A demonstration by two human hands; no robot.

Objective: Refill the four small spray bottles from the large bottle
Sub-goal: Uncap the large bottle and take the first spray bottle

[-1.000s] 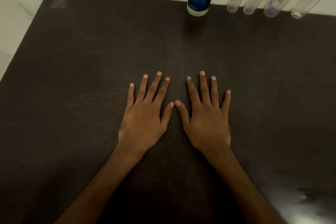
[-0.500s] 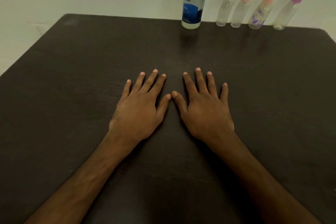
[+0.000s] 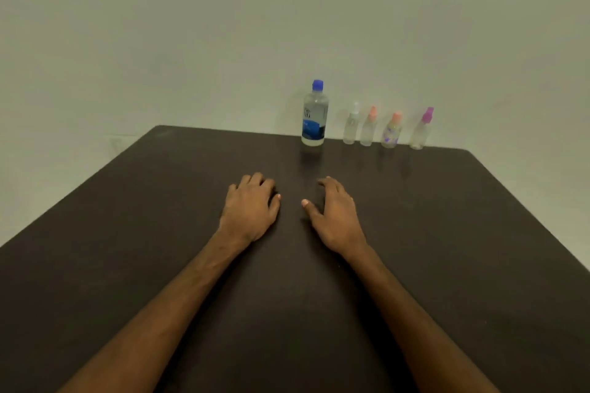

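A large clear bottle (image 3: 314,118) with a blue cap and blue label stands upright at the table's far edge. To its right stand the small spray bottles in a row: a white-capped one (image 3: 350,128), an orange-capped one (image 3: 367,131), another orange-capped one with purple print (image 3: 391,132), and a purple-capped one (image 3: 420,131). My left hand (image 3: 252,207) and my right hand (image 3: 335,212) rest mid-table, well short of the bottles, fingers loosely curled and holding nothing.
The dark brown table (image 3: 127,233) fills the lower view. A plain pale wall (image 3: 223,41) rises directly behind the bottles. The table's left and right edges slant away on both sides.
The view has tilted up, showing the whole bottles and the wall. Both hands, flat with spread fingers before, now have their fingers loosely curled and sit slightly apart.
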